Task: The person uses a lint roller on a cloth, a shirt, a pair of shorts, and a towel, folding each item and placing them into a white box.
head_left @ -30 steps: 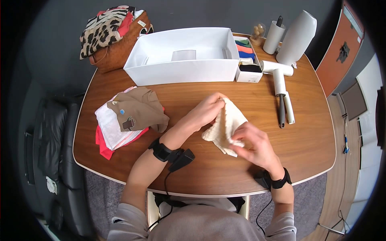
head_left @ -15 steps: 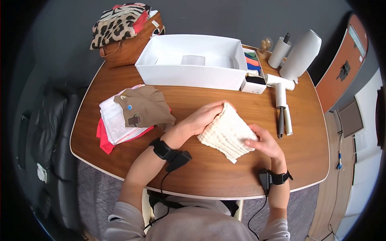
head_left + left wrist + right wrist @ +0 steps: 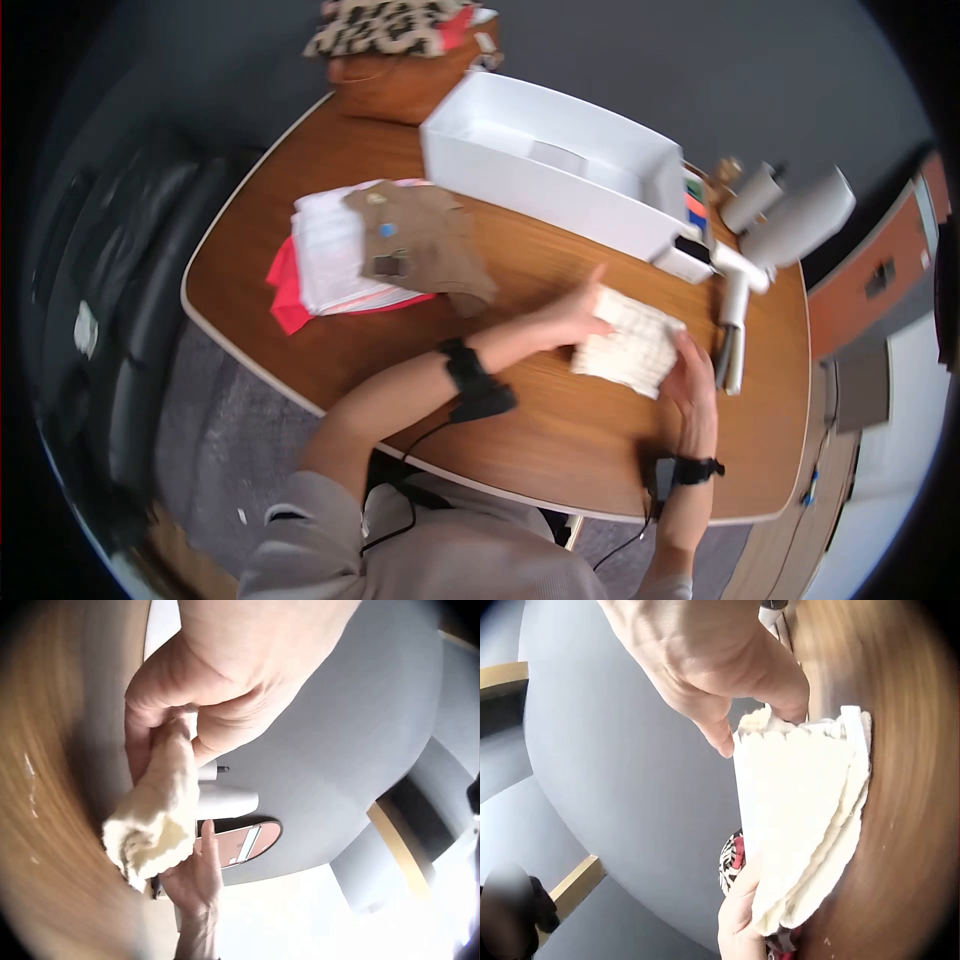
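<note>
Cream cloth (image 3: 630, 345) sits between the hands, on the person's side of the white box (image 3: 540, 196) toward its right end, near-square with no clear long axis; left hand (image 3: 573, 316) pinches one edge, right hand (image 3: 693, 378), loosely open, touches the opposite edge.

Room light fairly bright, source out of sight. Head view: motion blur throughout; soft shadows on table (image 3: 560, 425); outer edges bowed, corners black. Left wrist view: lower right blown out to white, wall (image 3: 330, 742) evenly grey, wood streaked. Right wrist view: cloth (image 3: 795, 802) glaring, near-white, detail washed out; wood smeared; corners dark.
</note>
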`<state>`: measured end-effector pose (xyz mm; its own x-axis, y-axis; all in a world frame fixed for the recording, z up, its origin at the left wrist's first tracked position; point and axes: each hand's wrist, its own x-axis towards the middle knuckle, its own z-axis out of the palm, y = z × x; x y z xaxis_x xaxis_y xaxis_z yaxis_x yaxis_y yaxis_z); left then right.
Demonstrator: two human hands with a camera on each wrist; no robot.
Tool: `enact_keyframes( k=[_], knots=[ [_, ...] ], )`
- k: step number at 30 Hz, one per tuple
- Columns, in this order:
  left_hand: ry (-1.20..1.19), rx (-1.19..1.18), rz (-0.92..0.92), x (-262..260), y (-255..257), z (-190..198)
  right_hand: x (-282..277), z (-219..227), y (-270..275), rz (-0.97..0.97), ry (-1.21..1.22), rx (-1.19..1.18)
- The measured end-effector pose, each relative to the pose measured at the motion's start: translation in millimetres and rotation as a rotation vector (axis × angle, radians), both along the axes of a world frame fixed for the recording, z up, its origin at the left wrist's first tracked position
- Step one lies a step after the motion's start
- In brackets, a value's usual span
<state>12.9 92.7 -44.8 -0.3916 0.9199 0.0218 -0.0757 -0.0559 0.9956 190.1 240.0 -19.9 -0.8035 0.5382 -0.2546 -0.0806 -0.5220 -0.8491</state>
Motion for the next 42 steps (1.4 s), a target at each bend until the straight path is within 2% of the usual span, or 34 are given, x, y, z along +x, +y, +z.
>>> enact_keyframes(
  k=[3, 5, 8, 10, 11, 12, 13, 15, 16, 17, 19, 21, 22, 23, 25, 26, 29, 34, 36, 39, 42],
  knots=[
    [0.176, 0.042, 0.109, 0.4, 24.7, -7.3, 2.0, 3.8, -0.3, 0.197, -0.059, 0.132],
    [0.249, -0.014, 0.148, 4.9, 27.8, 0.3, -0.2, 9.0, -6.9, 0.184, -0.175, 0.347],
    [0.261, -0.098, 0.106, 7.6, 13.9, 26.2, -3.1, 12.1, -0.2, 0.130, -0.159, 0.500],
    [0.334, 0.026, 0.190, 6.1, 13.1, 20.9, -6.3, 14.1, 13.9, 0.044, -0.197, 0.648],
    [0.372, 0.087, 0.221, 6.2, 14.4, 17.4, -6.6, 14.9, 23.5, 0.011, -0.195, 0.627],
    [0.375, 0.080, 0.217, -0.7, 2.4, 32.8, -8.5, 13.9, 36.3, 0.009, -0.190, 0.635],
    [0.476, 0.071, 0.274, -8.9, -12.3, 43.5, -9.3, 10.8, 51.0, 0.003, -0.185, 0.640],
    [0.677, 0.060, 0.388, -28.0, -44.9, 60.7, -11.1, 9.7, 72.2, -0.031, -0.399, 0.915],
    [0.786, 0.035, 0.508, -38.7, -61.1, 66.3, -12.2, 8.4, 82.0, -0.048, -0.506, 1.054],
    [0.895, 0.008, 0.630, -50.4, -78.7, 72.4, -11.3, 2.6, 92.6, -0.104, -0.472, 1.107],
    [1.124, -0.265, 0.817, -73.7, -117.1, 89.5, -6.7, -12.7, 104.9, -0.216, -0.403, 1.205],
    [1.297, -0.547, 1.052, -97.7, -145.7, 91.5, -7.1, 8.2, 80.5, -0.231, -0.523, 1.380],
    [1.213, -0.686, 1.061, -111.3, -158.0, 88.1, -7.9, 17.8, 67.5, -0.239, -0.588, 1.464],
    [1.130, -0.822, 1.066, -121.5, -168.1, 84.6, -7.1, 17.6, 59.8, -0.191, -0.550, 1.474],
    [0.966, -0.915, 1.007, -125.8, -180.0, 85.6, -4.3, 18.4, 43.7, -0.099, -0.478, 1.489],
    [0.883, -0.960, 0.977, -127.8, -183.8, 85.9, -3.5, 25.3, 33.1, -0.003, -0.549, 1.505],
    [0.772, -0.878, 0.815, -139.4, -190.8, 78.6, -6.8, 39.7, -2.3, 0.129, -0.557, 1.430],
    [0.768, -0.639, 0.940, -143.2, -192.5, 66.7, -4.6, 37.8, -22.9, 0.252, -0.448, 1.328],
    [0.765, -0.509, 0.976, -139.9, -190.2, 67.8, -2.3, 33.4, -20.7, 0.242, -0.433, 1.231],
    [0.831, -0.357, 0.974, -143.4, -187.5, 63.9, 0.4, 34.0, -21.8, 0.250, -0.468, 1.128],
    [0.696, -0.278, 0.876, -137.1, -180.3, 72.6, 0.2, 36.5, -25.2, 0.280, -0.477, 1.071]
  ],
)
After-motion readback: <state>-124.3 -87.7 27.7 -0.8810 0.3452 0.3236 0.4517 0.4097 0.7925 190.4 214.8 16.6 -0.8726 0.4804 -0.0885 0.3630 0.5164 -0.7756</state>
